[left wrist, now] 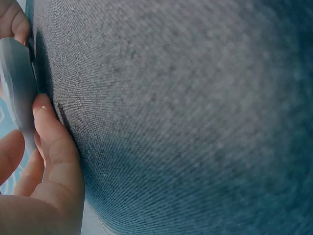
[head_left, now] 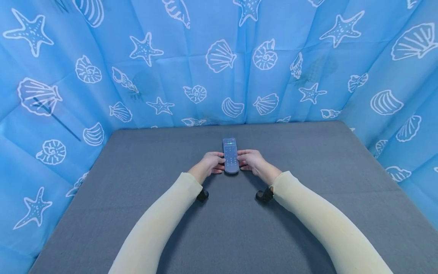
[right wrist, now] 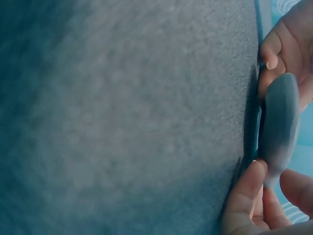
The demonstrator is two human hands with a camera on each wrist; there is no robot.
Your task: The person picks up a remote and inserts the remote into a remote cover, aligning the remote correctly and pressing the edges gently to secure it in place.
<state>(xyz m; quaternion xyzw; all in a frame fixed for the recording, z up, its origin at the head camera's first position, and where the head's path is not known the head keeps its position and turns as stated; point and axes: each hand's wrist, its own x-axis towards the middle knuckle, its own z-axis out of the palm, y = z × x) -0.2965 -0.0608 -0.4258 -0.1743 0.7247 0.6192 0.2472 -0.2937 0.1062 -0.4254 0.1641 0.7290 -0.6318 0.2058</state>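
Observation:
A dark grey remote control points away from me near the table's far side, its buttons facing up. At its left edge my left hand grips it, thumb on top and fingertips low at the side. The right hand holds the opposite edge in much the same way. In the left wrist view the near end of the remote shows as a thick, rounded edge, with a dark shadow between it and the cloth. From the right wrist view, the thumb and fingers lie around the remote; part of its underside is hidden.
Grey cloth covers the table. A blue curtain with white shells and starfish hangs behind the table and along both sides. Black wrist devices sit under the cuffs of the cream sleeves.

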